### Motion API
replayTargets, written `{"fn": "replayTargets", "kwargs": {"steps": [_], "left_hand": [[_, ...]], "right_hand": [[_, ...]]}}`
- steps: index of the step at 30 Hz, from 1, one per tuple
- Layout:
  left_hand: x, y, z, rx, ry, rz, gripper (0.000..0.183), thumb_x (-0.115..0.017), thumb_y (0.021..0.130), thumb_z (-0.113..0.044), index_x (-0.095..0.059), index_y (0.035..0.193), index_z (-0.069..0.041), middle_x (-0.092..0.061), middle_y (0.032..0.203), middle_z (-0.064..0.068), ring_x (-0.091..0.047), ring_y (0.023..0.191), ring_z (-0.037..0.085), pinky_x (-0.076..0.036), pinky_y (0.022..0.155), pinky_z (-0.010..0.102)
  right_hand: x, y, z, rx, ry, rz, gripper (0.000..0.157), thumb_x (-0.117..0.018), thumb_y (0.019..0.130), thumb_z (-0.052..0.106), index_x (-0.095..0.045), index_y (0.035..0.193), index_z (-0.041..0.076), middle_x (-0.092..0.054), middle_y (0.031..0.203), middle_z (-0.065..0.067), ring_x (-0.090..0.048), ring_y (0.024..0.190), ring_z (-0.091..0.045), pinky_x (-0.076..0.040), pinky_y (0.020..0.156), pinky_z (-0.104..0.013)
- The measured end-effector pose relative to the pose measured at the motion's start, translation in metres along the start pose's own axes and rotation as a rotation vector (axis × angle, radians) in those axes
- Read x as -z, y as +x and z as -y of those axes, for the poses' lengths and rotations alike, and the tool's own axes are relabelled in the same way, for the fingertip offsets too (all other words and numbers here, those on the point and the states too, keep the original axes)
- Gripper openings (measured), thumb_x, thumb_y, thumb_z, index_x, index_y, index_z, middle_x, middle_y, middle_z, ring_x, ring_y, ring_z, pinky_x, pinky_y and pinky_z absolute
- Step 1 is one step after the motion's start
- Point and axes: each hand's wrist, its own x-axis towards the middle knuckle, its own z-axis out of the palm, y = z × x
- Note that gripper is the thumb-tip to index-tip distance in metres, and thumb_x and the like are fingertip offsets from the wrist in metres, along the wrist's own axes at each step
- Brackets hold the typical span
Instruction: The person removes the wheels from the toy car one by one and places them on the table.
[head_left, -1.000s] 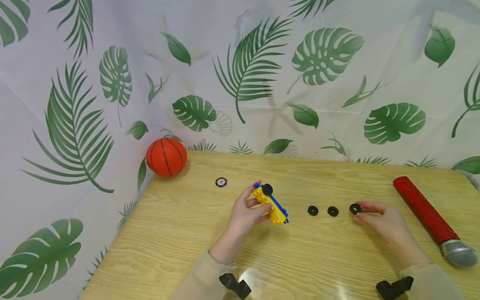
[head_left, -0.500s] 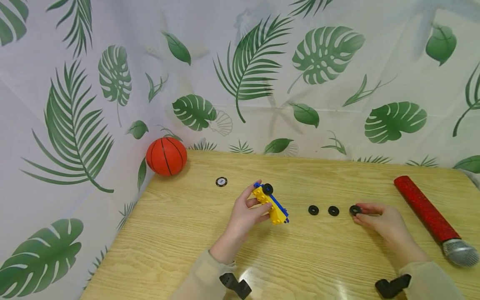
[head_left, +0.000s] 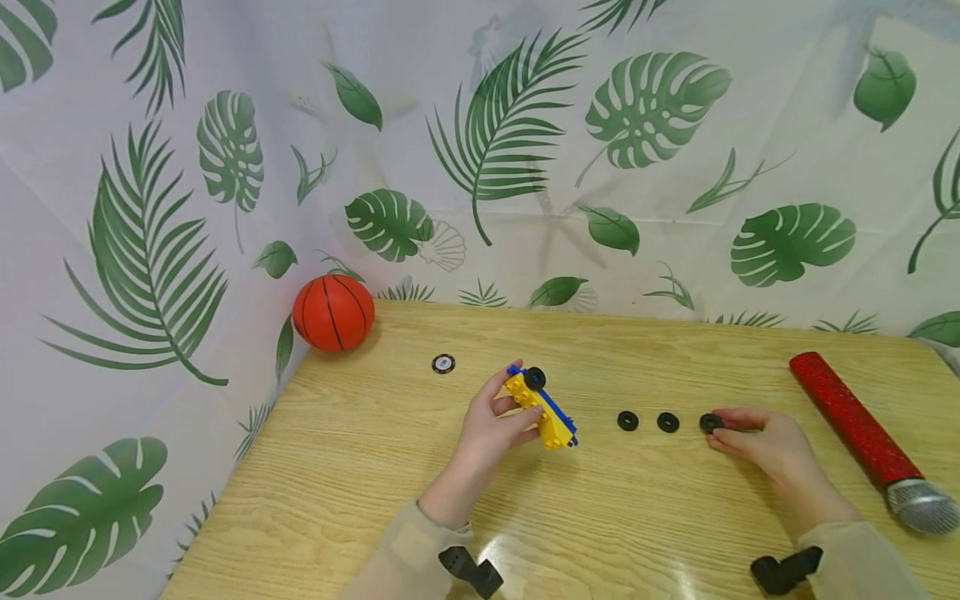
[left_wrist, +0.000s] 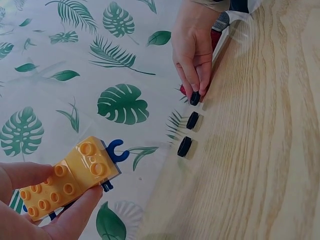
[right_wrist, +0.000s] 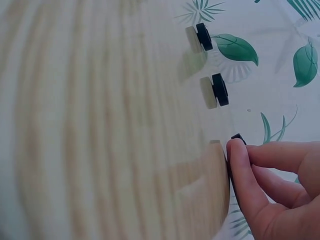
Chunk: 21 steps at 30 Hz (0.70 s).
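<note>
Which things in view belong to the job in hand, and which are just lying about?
Likely part of the job:
toy car, in the left hand
black wheel, pinched by the right hand
two loose wheels, lined up with it

Apparently just lying about:
red ball
round chip
microphone

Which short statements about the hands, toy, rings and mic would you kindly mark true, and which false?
1. The left hand holds the toy, and the right hand pinches a ring. True.
2. The toy is all green. False: it is yellow and blue, with a black wheel.
3. The mic lies to the right of the right hand. True.
4. Two other rings lie on the table. True.
5. Those two are stacked. False: they lie apart.
</note>
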Motion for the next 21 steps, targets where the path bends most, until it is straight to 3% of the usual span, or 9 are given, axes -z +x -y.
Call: {"fn": "replayTargets", "kwargs": {"steps": [11,21], "left_hand": [[0.0008,-0.0027,-0.0028,-0.007,0.007,-0.003,0.066,-0.066,0.09,0.003,-0.044,0.149,-0.019,-0.064,0.12,0.022,-0.068,0.104,0.026,-0.058,0.088,0.046],[0.0014,-0.0028,-0.0037,-0.005,0.01,-0.003,0.066,-0.066,0.091,0.003,-0.044,0.149,-0.019,-0.065,0.12,0.022,-0.069,0.104,0.026,-0.058,0.089,0.046]], "right_hand": [[-0.0008,0.0016,0.0029,0.0,-0.047,0.015,0.06,-0.058,0.091,-0.013,-0.026,0.139,-0.029,-0.064,0.103,-0.007,-0.072,0.077,-0.008,-0.061,0.078,-0.026],[0.0039,0.0018,0.0045,-0.029,-0.044,0.041,0.056,-0.056,0.094,-0.011,-0.027,0.139,-0.028,-0.065,0.097,0.001,-0.072,0.079,-0.009,-0.061,0.079,-0.028]]}}
